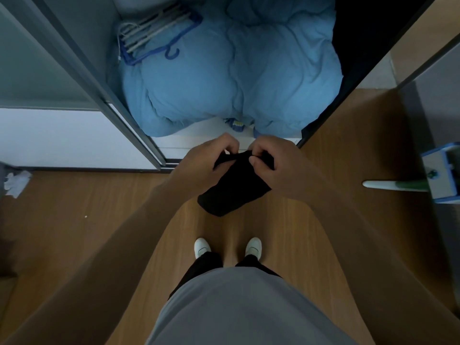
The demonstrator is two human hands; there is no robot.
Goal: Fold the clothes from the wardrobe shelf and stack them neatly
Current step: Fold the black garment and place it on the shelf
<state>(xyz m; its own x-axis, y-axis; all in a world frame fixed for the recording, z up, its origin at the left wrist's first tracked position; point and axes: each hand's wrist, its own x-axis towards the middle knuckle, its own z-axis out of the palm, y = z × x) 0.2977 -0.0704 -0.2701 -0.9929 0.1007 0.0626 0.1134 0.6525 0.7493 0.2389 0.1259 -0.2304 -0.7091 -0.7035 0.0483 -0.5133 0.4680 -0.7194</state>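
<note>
Seemingly mid-fold: left hand (211, 155) & right hand (267, 161) both pinch top edge of small black garment (232, 190), letting it hang straight above wooden floor (74, 220), just in front of wardrobe w/ blue duvet (231, 78).

I log: loose grey top (236, 307), black trousers (199, 267), white shoes (202, 246); left hand (206, 158) and right hand (271, 163) bare, forearms uncovered.
</note>
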